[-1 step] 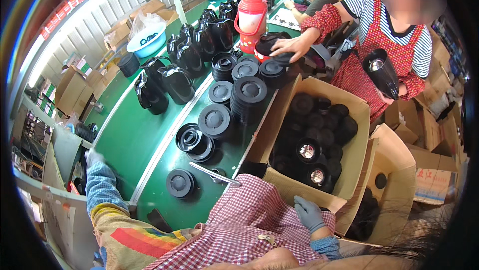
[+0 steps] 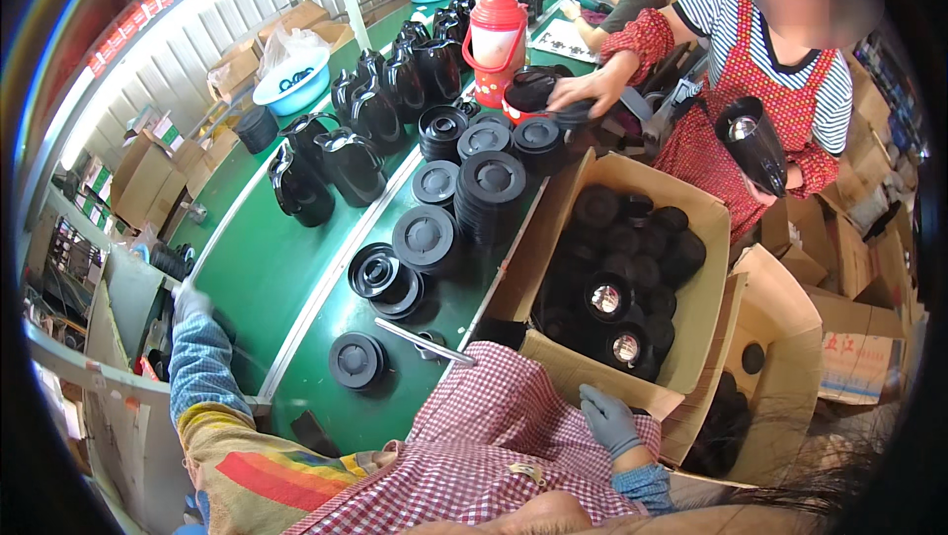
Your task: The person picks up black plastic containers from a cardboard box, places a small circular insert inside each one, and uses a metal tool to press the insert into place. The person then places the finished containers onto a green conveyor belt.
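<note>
My left hand [image 2: 190,302], in a grey glove, reaches to the left rim of the green work surface [image 2: 259,273]. It is smeared by motion and its fingers cannot be read. My right hand [image 2: 609,420], gloved in grey too, lies against my checked apron [image 2: 499,414], beside the near flap of a carton [image 2: 597,378]. Its fingers are stretched out and hold nothing visible. Round black lids stand on the surface before me: a single one [image 2: 356,361], a ring-shaped part [image 2: 375,273] and a tall stack [image 2: 494,179].
Black jugs [image 2: 348,167] stand farther back, near a red flask [image 2: 497,39]. The carton to my right holds black round parts [image 2: 632,258]; another carton [image 2: 775,313] adjoins it. Across from me, a co-worker's hand [image 2: 592,90] grips a black lid; the other holds a black jug [image 2: 752,145].
My left hand has shifted slightly forward along the rim. The co-worker's hand with the black lid has moved a little to the right. My right hand stays about where it was.
</note>
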Demonstrator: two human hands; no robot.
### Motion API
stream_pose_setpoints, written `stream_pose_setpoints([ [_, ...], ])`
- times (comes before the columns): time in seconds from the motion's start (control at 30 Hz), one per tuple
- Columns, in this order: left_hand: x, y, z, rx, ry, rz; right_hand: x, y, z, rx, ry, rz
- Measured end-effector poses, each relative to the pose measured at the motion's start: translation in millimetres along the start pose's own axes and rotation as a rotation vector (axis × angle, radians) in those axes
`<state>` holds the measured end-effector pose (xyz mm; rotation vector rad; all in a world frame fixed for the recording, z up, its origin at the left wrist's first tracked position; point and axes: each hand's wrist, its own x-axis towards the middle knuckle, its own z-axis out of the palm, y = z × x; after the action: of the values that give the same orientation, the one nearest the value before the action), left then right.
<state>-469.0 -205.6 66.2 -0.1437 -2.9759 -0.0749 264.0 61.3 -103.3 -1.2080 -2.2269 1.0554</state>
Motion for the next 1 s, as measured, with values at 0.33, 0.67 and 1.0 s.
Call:
stream_pose_setpoints([
  [0.33, -214.2, 183.0, -134.6, -0.574, 0.463, 1.497, -8.2, -2.3, -3.8, 0.28, -0.1, -0.039],
  [0.67, -467.3, 198.9, -108.6, -0.509, -0.117, 2.392, -71.8, -103.1, -97.7, 0.347, 0.22, -0.223],
  [1.0, -527.1, 142.6, -54.6, -0.487, -0.544, 2.652, -120.7, -86.1, -54.4, 0.451, -0.007, 0.017],
])
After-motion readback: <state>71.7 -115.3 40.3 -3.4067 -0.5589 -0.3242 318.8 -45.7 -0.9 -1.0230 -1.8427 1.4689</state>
